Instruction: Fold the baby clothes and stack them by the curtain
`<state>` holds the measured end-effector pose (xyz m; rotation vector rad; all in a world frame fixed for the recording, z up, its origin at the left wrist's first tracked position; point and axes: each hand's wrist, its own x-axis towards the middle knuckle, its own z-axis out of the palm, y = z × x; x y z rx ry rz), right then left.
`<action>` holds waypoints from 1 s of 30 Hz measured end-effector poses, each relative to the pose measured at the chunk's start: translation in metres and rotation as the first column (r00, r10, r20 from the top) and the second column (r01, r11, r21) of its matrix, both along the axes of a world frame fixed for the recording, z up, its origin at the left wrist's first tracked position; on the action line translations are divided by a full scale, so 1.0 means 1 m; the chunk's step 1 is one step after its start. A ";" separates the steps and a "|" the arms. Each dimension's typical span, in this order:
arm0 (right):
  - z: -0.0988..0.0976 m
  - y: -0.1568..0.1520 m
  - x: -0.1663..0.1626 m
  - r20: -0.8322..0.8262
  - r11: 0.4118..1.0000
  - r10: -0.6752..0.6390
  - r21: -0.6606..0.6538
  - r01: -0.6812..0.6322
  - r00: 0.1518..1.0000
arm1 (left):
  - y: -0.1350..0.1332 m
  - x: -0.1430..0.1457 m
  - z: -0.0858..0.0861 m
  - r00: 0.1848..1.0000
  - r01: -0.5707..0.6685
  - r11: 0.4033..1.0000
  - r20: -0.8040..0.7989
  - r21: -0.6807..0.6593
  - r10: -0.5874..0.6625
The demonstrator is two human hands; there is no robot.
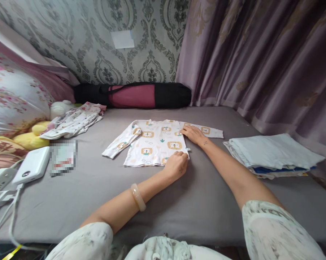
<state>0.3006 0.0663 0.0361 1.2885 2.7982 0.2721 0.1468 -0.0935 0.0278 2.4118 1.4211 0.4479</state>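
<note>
A white long-sleeved child's shirt (154, 144) with tan lion-face prints lies spread flat on the grey sheet, its neckline away from me. One sleeve reaches out to the left and the other to the right. My left hand (176, 167), with a pale bangle on the wrist, is closed on the shirt's lower right corner by the hem. Farther up the same side, my right hand (194, 135) grips the shirt where the right sleeve joins the body. Its fingertips are bent against the fabric and partly hidden.
A folded clothes stack (273, 151) lies at right. At left are a printed garment (76, 121), plush toys (31, 139), a white power bank (33, 164), a power strip (0, 180) with cables, and a blurred packet (63, 157). A black-and-maroon long bag (131, 95) lies along the wall.
</note>
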 end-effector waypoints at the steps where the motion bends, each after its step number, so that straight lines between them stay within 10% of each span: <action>1: 0.001 -0.001 0.001 -0.008 1.000 0.004 -0.006 -0.004 1.000 | -0.001 0.003 0.001 0.997 0.048 0.999 -0.058 0.014 -0.047; 14: -0.023 -0.041 -0.065 -0.252 0.975 -0.176 -0.178 0.133 0.952 | -0.007 -0.032 0.019 0.954 0.297 0.954 0.042 -0.021 -0.296; 22: -0.029 -0.040 -0.070 -0.210 0.948 -0.240 -0.260 0.182 0.948 | -0.009 -0.178 0.023 0.947 -0.223 0.972 0.219 -0.075 0.234; 30: -0.026 -0.002 -0.125 -0.256 0.925 -0.353 -0.239 0.295 0.900 | -0.010 -0.283 -0.001 0.664 -0.748 0.664 -0.029 -0.024 0.747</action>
